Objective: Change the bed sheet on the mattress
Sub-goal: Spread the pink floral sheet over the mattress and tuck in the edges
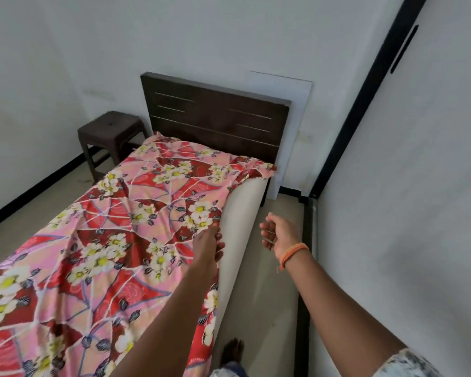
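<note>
White walls [229, 36] enclose a small room with a beige tiled floor [278, 240] and a black skirting line along the bottom of the walls. Against the far wall stands a dark brown wooden headboard [215, 115], and a white board [294, 126] leans behind it on the right side. To the left of the bed head there is a dark brown plastic stool [110, 134]. On the right, a white door or panel with a black frame [365, 104] runs close beside the bed.

On the bed lies a mattress [242, 213], whose pale right side is bare and visible. Over its top is spread a floral bed sheet [106, 240], pink and red with white and yellow flowers; it is wrinkled and bunched at the head end, and lower down its edge hangs over the right side.

Reaching across to the right edge of the mattress, the left hand [208, 247] pinches the sheet's edge with curled fingers. Beside the mattress, in the air above the floor, the right hand [279, 232] holds nothing; its fingers are loosely curled, and the wrist carries an orange thread band [292, 255]. A bare foot [233, 352] shows on the floor at the bottom.
</note>
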`<state>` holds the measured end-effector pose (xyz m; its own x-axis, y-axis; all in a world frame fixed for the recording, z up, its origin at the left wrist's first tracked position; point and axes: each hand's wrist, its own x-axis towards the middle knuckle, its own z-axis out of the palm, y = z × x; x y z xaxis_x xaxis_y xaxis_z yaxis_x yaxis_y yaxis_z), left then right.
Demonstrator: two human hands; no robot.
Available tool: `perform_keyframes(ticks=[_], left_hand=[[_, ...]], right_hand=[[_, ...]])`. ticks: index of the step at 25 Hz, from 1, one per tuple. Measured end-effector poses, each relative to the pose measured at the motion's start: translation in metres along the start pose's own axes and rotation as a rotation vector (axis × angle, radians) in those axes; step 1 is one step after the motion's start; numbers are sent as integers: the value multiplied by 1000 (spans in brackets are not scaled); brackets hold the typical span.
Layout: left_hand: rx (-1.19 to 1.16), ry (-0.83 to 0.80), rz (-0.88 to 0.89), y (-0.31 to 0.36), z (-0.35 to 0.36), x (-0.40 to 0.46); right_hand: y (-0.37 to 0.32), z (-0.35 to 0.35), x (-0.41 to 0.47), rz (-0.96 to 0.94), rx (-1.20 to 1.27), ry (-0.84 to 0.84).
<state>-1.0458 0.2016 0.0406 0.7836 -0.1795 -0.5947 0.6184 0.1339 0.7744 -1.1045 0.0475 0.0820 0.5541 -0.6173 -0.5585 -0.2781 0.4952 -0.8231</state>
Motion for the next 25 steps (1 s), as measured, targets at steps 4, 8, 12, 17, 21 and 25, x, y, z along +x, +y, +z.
perform_keyframes(ticks=[4, 8, 12, 17, 21, 25], left_hand=[[74, -39, -45, 33, 75, 106], [74, -23, -171, 36, 130, 203], [42, 110, -274, 22, 163, 293], [-85, 417, -432, -5, 224, 413], [-242, 524, -569, -24, 300, 507], [-414, 537, -599, -24, 354, 615]], right_hand=[[-55, 26, 110, 22, -67, -7], [-75, 47, 232, 114, -156, -38], [-73, 67, 372, 244, -235, -74], [-79, 96, 558, 418, -459, -194], [-74, 102, 666, 472, -677, -236], [-47, 133, 767, 429, -695, -178]])
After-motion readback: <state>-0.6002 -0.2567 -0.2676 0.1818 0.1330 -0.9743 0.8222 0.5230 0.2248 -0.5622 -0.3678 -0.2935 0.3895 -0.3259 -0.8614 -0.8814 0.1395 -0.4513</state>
